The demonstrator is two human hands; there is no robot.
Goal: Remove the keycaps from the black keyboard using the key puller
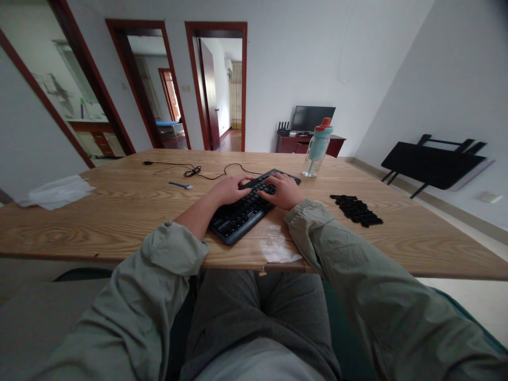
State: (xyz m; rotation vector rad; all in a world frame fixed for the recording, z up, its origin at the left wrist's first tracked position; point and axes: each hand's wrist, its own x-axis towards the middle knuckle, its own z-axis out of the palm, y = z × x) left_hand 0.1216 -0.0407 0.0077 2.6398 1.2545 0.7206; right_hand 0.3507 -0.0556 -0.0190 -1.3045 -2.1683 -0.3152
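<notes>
A black keyboard (246,207) lies slanted on the wooden table, its near end toward me. My left hand (230,188) rests over its left long edge, with the thumb across the keys and a finger stretched along the far side. On the right side, my right hand (284,191) touches the keys, thumb and index finger apart and the other fingers bent. Both hands cover part of the keys. To the right lies a patch of loose black keycaps (356,209). A small blue-handled brush (180,185) lies left of the keyboard.
The keyboard's black cable (193,171) runs along the back of the table (130,222). A clear water bottle (316,151) with a red cap stands behind right. White tissue (59,191) lies at far left, and a whitish sheet (278,246) at the front edge.
</notes>
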